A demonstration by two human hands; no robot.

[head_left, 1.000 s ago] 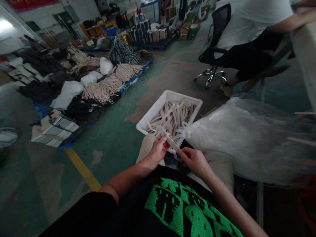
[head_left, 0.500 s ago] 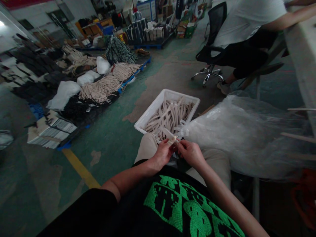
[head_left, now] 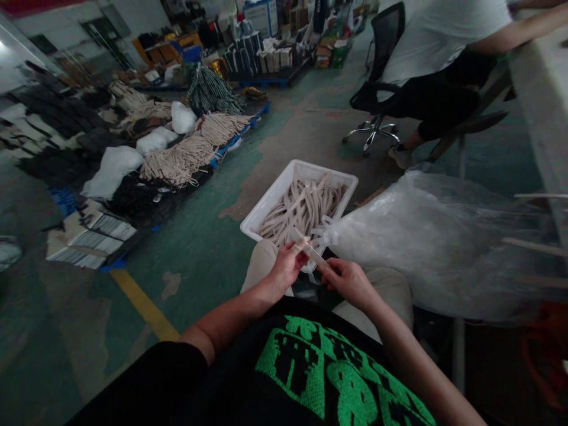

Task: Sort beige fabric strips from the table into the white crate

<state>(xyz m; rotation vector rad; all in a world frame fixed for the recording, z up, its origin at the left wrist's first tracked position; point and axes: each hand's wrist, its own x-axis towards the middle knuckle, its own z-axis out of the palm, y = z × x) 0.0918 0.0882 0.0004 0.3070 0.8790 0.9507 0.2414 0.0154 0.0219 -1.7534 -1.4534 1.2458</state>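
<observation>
A pale beige strap (head_left: 316,256) stretches between my two hands above my lap. My left hand (head_left: 287,264) is closed on its far part, with a small cream-coloured bit showing at the fingertips that is too small to name. My right hand (head_left: 350,283) pinches the strap's near part, lower and to the right. Just beyond my knees, a white plastic bin (head_left: 261,211) holds a tangled heap of beige straps (head_left: 306,204). A clear plastic bag (head_left: 426,236) lies right of the bin, close to my right hand.
A co-worker (head_left: 448,41) sits at the upper right on a black office chair (head_left: 381,53) beside a table (head_left: 532,106). Left, a blue pallet (head_left: 222,152) bears bundled straps (head_left: 181,158) and white bags (head_left: 114,168). A yellow line (head_left: 144,303) marks the green floor.
My hands have moved apart. My left hand shifted left and slightly up, my right hand slightly right, and more of the strap now shows between them.
</observation>
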